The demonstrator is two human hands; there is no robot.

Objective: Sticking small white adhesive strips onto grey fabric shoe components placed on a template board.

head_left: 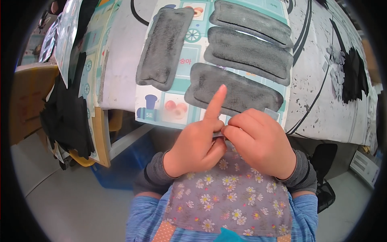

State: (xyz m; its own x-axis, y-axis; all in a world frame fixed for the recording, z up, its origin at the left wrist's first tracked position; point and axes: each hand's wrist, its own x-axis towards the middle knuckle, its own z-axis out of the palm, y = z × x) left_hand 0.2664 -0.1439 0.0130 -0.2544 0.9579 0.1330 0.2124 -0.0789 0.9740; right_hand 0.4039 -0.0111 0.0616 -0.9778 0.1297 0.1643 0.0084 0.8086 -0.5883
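My left hand (196, 141) and my right hand (261, 142) meet at the near edge of a printed cardboard sheet (177, 68). Both are closed, fingertips pinched together on something small and mostly hidden; only a thin pale and dark edge shows between them. The left index finger points up, over the nearest grey fuzzy pad (238, 88). Two more such pads, an upper one (252, 22) and a middle one (250, 54), lie behind it, and another pad (165, 46) lies lengthwise at the left. A small greyish strip (271, 113) shows just beyond my right knuckles.
The sheet rests on a white, paint-flecked table (322, 92). Black cloth pieces (354, 74) and grey scraps (333, 68) lie at the right, beside dark cords. On the left are a black cloth heap (66, 117) and a wooden board edge (101, 137). A blue bin (121, 169) stands below.
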